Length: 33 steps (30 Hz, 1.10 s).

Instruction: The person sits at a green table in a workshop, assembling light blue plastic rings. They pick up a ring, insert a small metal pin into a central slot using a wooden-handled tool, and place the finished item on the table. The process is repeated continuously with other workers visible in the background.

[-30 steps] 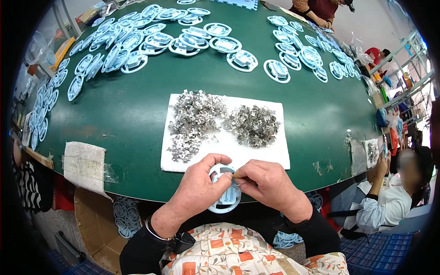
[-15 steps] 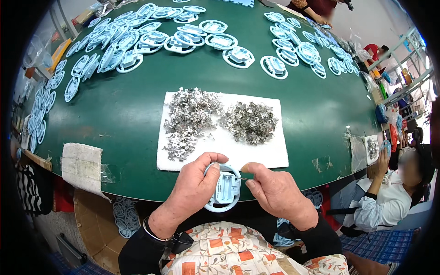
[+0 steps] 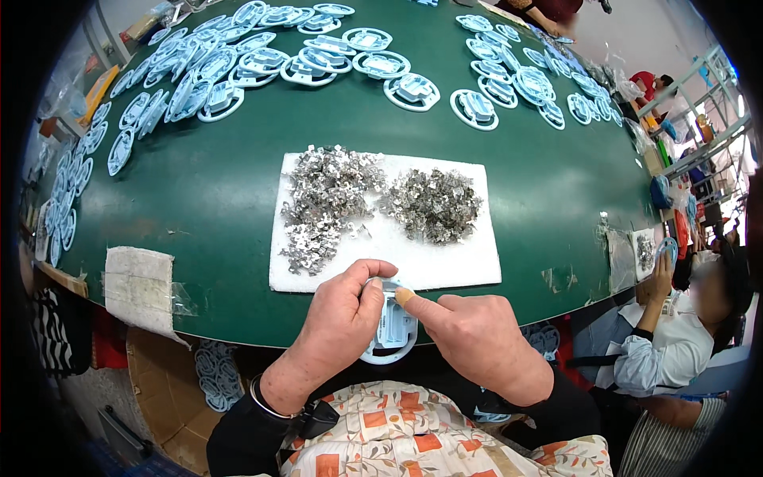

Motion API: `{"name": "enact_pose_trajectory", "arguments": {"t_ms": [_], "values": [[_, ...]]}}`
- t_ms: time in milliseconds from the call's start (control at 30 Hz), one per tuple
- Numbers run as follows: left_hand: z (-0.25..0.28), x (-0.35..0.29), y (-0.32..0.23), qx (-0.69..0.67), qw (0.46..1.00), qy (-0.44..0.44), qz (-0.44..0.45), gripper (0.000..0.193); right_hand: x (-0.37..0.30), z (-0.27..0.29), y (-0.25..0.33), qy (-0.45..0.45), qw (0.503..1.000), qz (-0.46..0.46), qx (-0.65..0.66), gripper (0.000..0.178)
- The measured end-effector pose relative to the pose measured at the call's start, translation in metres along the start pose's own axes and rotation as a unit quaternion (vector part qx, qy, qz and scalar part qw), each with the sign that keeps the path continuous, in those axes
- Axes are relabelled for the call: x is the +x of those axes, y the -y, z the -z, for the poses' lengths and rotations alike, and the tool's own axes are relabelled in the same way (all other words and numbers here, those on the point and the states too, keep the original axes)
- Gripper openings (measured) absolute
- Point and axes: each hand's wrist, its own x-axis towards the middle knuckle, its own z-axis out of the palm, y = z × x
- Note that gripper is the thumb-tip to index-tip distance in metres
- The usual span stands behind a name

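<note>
Over the near edge of the table, my left hand (image 3: 334,318) grips a light blue plastic oval ring (image 3: 393,330) with a box-shaped compartment in its middle. Its thumb lies along the upper left of the rim. My right hand (image 3: 485,342) has its thumb pressed on the compartment's upper right end, fingers curled beneath; anything small between them is hidden. Just beyond my hands, a white foam pad (image 3: 373,266) carries two heaps of small shiny metal clips, a long left heap (image 3: 322,203) and a rounder right heap (image 3: 435,207).
Many similar blue parts lie piled at the far left (image 3: 214,60) and far right (image 3: 532,83) of the green table (image 3: 207,199). A whitish cloth (image 3: 139,290) hangs over the left edge. A cardboard box (image 3: 159,389) stands below. At right sits a co-worker (image 3: 668,342) holding a blue part.
My right hand has moved left and its thumb now bears on the blue part. A thin metal piece seen at its fingertips earlier is now hidden. The left hand keeps its grip.
</note>
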Motion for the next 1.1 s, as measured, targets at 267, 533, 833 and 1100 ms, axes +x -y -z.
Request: {"name": "enact_pose_trajectory", "arguments": {"t_ms": [267,533,833,1100], "values": [[0.004,-0.005,0.008,-0.173,0.985,0.014,0.019,0.028,0.006,0.006,-0.012,0.005,0.962,-0.117,0.246,0.03],[0.002,-0.018,0.004,-0.257,0.963,0.073,-0.023,0.035,-0.005,-0.029,-0.013,-0.001,0.731,-0.21,0.65,0.023],[0.003,-0.02,-0.021,0.174,0.961,0.107,-0.188,0.06,-0.016,-0.018,-0.01,-0.028,0.829,-0.153,0.537,0.028],[0.002,-0.021,0.002,-0.505,0.838,0.205,-0.017,0.06,-0.022,-0.032,0.011,-0.181,0.842,-0.063,0.504,0.025]]}}
